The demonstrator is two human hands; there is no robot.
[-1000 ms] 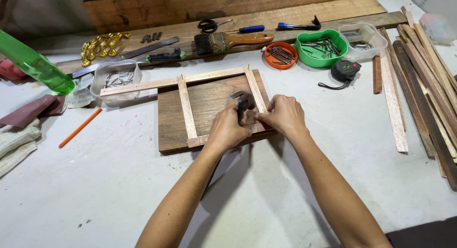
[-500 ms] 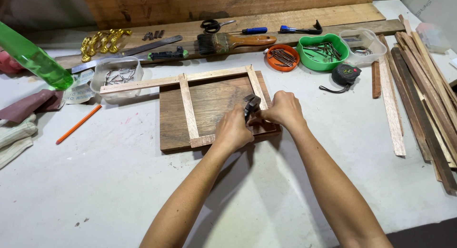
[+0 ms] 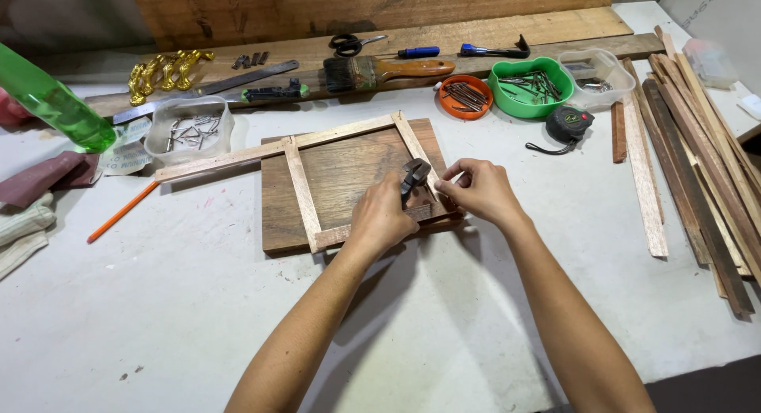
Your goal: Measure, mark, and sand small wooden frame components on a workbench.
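A frame of thin light wooden strips [image 3: 301, 193] lies on a dark wooden board [image 3: 349, 167] in the middle of the white table. My left hand [image 3: 380, 219] grips a small dark metal hammer-like tool [image 3: 414, 175], its head raised just above the frame's lower right corner. My right hand [image 3: 479, 193] is on the right of that corner, thumb and fingers pinched on the lower end of the frame's right strip [image 3: 412, 147]. What sits under the tool head is hidden by my fingers.
A clear tub of nails [image 3: 190, 128], a green bottle [image 3: 47, 100] and an orange pencil [image 3: 119, 212] lie left. Behind are a paintbrush [image 3: 384, 70], an orange lid of nails [image 3: 465, 96], a green bowl [image 3: 533, 84] and a tape measure [image 3: 568, 124]. Long wooden strips [image 3: 682, 143] lie right.
The strip frame has turned on the board, its long top strip now slanting down to the left. The tool head sits lower and steadier than a second ago. Both hands stay at the corner.
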